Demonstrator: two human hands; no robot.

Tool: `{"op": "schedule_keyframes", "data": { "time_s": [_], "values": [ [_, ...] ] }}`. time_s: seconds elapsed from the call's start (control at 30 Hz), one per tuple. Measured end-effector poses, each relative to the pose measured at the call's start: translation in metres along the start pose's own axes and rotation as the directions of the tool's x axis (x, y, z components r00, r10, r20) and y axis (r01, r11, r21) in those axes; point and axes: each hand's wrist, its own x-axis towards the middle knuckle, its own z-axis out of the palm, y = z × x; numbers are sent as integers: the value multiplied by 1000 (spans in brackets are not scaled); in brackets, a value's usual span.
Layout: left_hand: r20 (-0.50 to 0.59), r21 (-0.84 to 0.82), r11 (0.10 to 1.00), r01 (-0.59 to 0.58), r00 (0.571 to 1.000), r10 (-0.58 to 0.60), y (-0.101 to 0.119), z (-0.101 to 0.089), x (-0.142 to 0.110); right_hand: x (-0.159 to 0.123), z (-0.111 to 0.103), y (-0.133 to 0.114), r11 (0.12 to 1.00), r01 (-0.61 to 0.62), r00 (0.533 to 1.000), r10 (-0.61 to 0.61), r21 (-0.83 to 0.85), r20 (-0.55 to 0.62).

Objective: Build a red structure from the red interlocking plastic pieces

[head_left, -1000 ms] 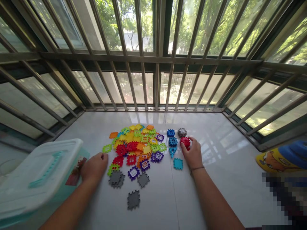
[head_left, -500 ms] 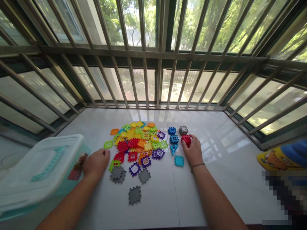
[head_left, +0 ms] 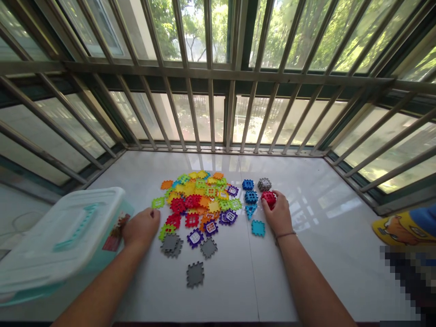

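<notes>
My right hand [head_left: 278,212] has its fingers round a red stack of interlocking plastic tiles [head_left: 269,199] on the white surface. Just beyond it is a grey stack [head_left: 264,183]. To its left stand blue stacks [head_left: 251,196], a blue triangular tile [head_left: 251,210] and a light-blue square tile [head_left: 258,228]. My left hand [head_left: 141,227] rests closed on the surface, its fingers curled under and hidden. Beside that hand spreads a heap of tiles [head_left: 190,188] in yellow, green, orange, red and purple. Nearer me lie grey square tiles [head_left: 195,274].
A lidded translucent storage box [head_left: 64,236] stands at the left. Metal bars [head_left: 190,118] and windows enclose the white surface [head_left: 225,290] at the back and sides. A yellow and blue object with a cartoon print [head_left: 398,227] is at the right edge.
The whole view has shifted slightly, so everything appears a little farther right. Both hands keep their places, the right still on the red stack.
</notes>
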Motion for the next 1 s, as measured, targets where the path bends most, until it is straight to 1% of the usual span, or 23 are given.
{"op": "schedule_keyframes", "data": {
  "time_s": [0.23,0.37,0.43,0.53,0.63,0.73,0.8,0.83,0.93,1.0],
  "values": [
    [-19,-22,1000,6,1000,-7,0,0,-1,1,-2,-2,1000,14,1000,-14,23,-16],
    [-22,-21,1000,13,1000,-14,-2,4,0,0,-7,-5,1000,-5,998,6,21,-62],
    [-34,-22,1000,7,999,-7,-3,6,1,0,-12,-9,1000,17,996,-16,12,-93],
    [-51,-18,1000,-7,999,6,-4,8,1,-1,-24,-21,995,100,985,-98,7,-142],
    [-67,-3,1000,-13,998,13,-3,6,-1,-6,-32,-43,987,157,978,-152,23,-145],
    [-77,-4,1000,-17,997,16,-1,3,-4,-20,-30,-76,976,201,979,-198,82,-48],
    [-76,-11,1000,-14,997,13,0,1,-5,-33,-23,-102,959,248,966,-255,136,43],
    [-77,-12,1000,-13,997,12,0,1,-6,-40,-18,-115,947,277,952,-294,165,88],
    [-77,-13,1000,-14,997,13,0,1,-6,-55,-4,-152,894,365,887,-419,261,194],
    [-78,-11,1000,-15,997,14,0,1,-6,-59,7,-173,883,370,860,-443,288,254]
  ]
}}
